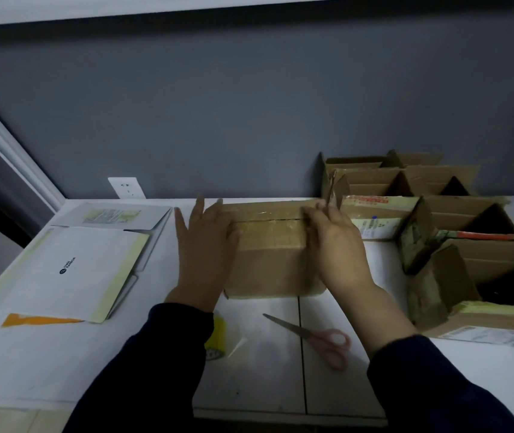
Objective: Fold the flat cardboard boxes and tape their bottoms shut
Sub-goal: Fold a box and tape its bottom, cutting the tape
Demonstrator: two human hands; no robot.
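A brown cardboard box (271, 251) stands on the white table, its upward face closed with a dark seam running across and shiny tape over it. My left hand (204, 245) lies flat against the box's left side, fingers spread and pointing away from me. My right hand (335, 242) presses flat on the box's right end, fingertips at the seam. Neither hand grips anything. A yellow tape roll (218, 339) sits near the front, partly hidden by my left sleeve. Pink-handled scissors (318, 337) lie in front of the box.
Several folded open boxes (455, 220) crowd the right side up to the wall. Flat white cartons (71, 270) lie on the left, with an orange scrap (37, 320) beside them. A wall socket (127, 187) sits behind. The table's front edge (280, 415) is near me.
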